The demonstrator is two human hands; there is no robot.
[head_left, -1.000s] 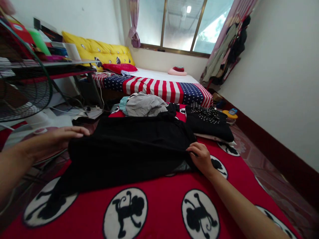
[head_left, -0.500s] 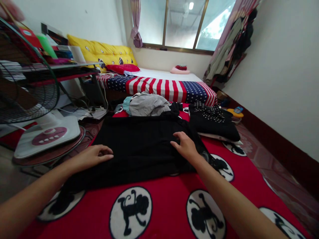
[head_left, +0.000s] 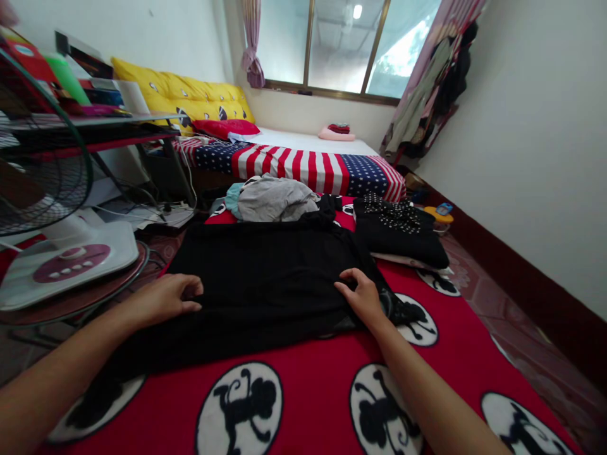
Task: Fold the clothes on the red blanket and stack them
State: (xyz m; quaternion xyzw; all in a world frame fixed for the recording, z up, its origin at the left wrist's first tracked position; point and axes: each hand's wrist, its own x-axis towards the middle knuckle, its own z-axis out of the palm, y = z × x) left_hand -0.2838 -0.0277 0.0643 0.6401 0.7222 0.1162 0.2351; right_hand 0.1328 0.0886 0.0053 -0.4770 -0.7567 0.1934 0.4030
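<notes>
Black cloth (head_left: 265,272), spread nearly flat across a red blanket (head_left: 313,404) with round monkey prints. Low wrinkles along the near half of the cloth; at the right end, a sheer-looking patch reaching out over one print.

At the left part of the cloth, the left hand (head_left: 165,297), loosely curled, with thumb and fingers parted. At the right part of the cloth, the right hand (head_left: 363,296), likewise relaxed, with thumb and forefinger apart. Cannot tell, for either, whether resting on the fabric or just above it.

Close along the far edge of the cloth, a grey heap (head_left: 277,199), pale blue at one end and black at the other. Just beside the far right corner, a folded stack (head_left: 403,237), black, topped with white-dotted fabric. Near the left end of the cloth, past the blanket's side, a stool (head_left: 123,291) bearing the white base of a fan (head_left: 104,243). Well beyond the far edge, a bed (head_left: 296,165) with a stars-and-stripes cover.

Before the near edge of the cloth, a broad strip of blanket, crossed by both forearms. To the right of the cloth, a wedge of blanket, wider toward the viewer, then tiled floor (head_left: 478,291) and a wall (head_left: 531,158). Near left corner of the cloth partly hidden behind the left forearm.
</notes>
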